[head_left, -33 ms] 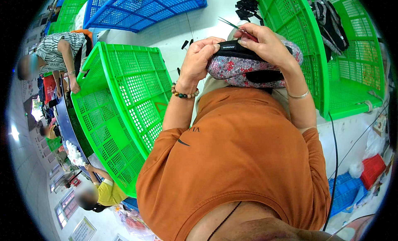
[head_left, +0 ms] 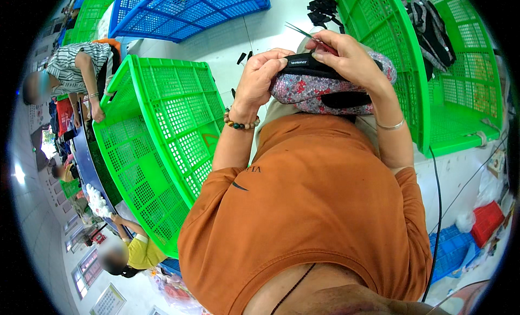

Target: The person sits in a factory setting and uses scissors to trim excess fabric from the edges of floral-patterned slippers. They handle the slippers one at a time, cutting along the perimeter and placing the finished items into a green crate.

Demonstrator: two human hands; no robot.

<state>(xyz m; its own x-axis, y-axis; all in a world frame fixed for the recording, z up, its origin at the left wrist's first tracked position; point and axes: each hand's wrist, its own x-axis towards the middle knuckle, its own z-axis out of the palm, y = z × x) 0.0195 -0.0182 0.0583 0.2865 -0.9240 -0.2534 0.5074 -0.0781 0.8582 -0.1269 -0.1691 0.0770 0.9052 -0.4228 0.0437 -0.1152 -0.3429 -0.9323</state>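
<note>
At the upper centre of the frame, one floral padded article [head_left: 300, 89] lies over the lap, its black band [head_left: 295, 62] facing up. The left hand [head_left: 260, 79] pinches the band's left end; the right hand [head_left: 349, 57] is closed around a two-pointed tool [head_left: 325, 46], fingers against the band. Pale floor [head_left: 233, 38] leaves open room between the left hand and the left green crate [head_left: 176, 98], whereas the right green crate [head_left: 379, 22] has its wall just beside the article, limiting that side. Counted: two hands, one tool, one article. One blue crate [head_left: 189, 17] bounds the top; loose black scraps [head_left: 323, 8] lie at top centre, dark garments [head_left: 430, 33] inside the right crate. Two nearer co-workers, in striped [head_left: 89, 60] and yellow [head_left: 145, 254] tops, occupy the left margin.
</note>
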